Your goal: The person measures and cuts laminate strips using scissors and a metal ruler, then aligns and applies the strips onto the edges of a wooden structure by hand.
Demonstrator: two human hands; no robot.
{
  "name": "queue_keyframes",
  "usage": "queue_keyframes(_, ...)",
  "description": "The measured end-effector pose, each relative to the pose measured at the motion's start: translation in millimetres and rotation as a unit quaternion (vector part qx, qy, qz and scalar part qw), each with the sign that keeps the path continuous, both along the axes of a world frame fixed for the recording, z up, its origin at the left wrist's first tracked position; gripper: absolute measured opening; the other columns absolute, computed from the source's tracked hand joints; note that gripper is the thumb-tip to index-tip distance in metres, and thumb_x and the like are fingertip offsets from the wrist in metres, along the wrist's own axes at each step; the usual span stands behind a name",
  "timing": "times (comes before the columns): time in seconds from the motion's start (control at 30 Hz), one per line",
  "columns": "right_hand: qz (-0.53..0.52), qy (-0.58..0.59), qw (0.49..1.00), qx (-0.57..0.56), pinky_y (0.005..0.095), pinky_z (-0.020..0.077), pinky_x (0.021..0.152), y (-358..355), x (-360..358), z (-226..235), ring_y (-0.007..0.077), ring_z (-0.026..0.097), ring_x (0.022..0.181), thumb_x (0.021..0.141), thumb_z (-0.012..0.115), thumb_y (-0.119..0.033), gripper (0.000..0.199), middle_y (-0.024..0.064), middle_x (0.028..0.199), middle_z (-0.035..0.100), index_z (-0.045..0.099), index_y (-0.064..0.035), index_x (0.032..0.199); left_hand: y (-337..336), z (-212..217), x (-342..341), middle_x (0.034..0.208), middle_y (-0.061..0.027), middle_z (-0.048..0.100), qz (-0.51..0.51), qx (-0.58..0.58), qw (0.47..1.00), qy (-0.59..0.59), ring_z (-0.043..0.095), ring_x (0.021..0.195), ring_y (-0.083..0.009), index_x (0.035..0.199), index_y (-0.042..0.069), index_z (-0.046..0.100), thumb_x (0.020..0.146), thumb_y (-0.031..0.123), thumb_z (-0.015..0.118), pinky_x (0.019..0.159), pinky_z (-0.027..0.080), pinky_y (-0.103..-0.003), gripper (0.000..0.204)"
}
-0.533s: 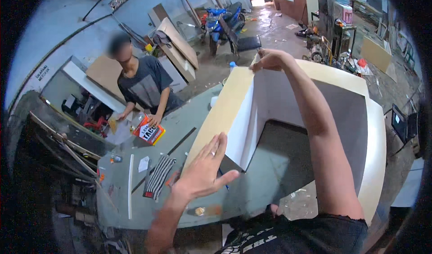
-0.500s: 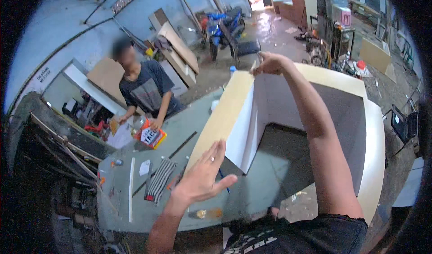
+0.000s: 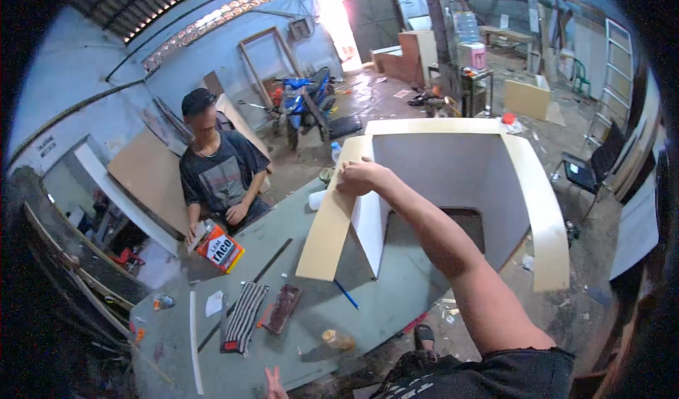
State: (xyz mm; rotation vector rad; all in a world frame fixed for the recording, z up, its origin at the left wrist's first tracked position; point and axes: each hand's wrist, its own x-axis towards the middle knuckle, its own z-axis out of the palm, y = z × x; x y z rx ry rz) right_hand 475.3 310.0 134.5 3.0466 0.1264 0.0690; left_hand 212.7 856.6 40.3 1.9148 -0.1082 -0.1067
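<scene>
A large U-shaped wooden piece (image 3: 433, 126) with pale wide edge strips and light grey inner walls rests partly on the grey-green table. My right hand (image 3: 357, 177) is on its left pale strip (image 3: 322, 247), near the far corner, with fingers curled over the wood. Only the fingers of my left hand (image 3: 274, 383) show at the lower edge, apart and holding nothing. Near that hand lie a striped knit cloth (image 3: 245, 315), a dark brown block-like item (image 3: 283, 308) and a small jar with yellowish contents (image 3: 337, 339). A blue pencil (image 3: 346, 294) lies beside the strip's near end.
Across the table (image 3: 396, 321) a person (image 3: 225, 169) touches an orange and white can (image 3: 221, 249). A long white strip (image 3: 195, 342) and a dark strip (image 3: 277, 257) lie on the tabletop. Beyond stand a blue motorbike (image 3: 300, 106) and a post (image 3: 444, 45); a black chair (image 3: 590, 166) is at right.
My left hand has left the pale strip and dropped to the lower edge. My right hand has shifted left and nearer along the piece. The view has tilted up; the person's hands have moved around the can.
</scene>
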Motion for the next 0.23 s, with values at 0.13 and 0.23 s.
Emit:
queue_keyframes(0.13, -0.006, -0.041, 0.997, -0.064, 0.0541, 0.0544, 0.095, -1, 8, -33, 0.0328, 0.066, 0.114, 0.098, 0.052, -0.039, 0.037, 0.0157, 0.122, 0.067, 0.07, -0.0134, 0.118, 52, -65, -14, 0.164, -0.0173, 0.031, -0.059, 0.026, 0.998, 0.007, 0.024, 0.153, -0.0361, 0.16, 0.015, 0.033, 0.095, 0.077, 0.036, 0.122, 0.018, -0.059, 0.09)
queue_keyframes(0.23, 0.107, 0.004, 0.913, -0.393, 0.052, 0.0551, 0.094, -26, -41, -56, 0.0327, 0.067, 0.111, 0.097, 0.055, -0.038, 0.037, 0.0148, 0.118, 0.069, 0.07, -0.0132, 0.118, 58, -86, 0, 0.167, -0.0152, 0.025, -0.19, 0.013, 0.981, 0.036, 0.02, 0.154, -0.0366, 0.161, 0.017, 0.031, 0.094, 0.079, 0.035, 0.122, 0.013, -0.061, 0.091)
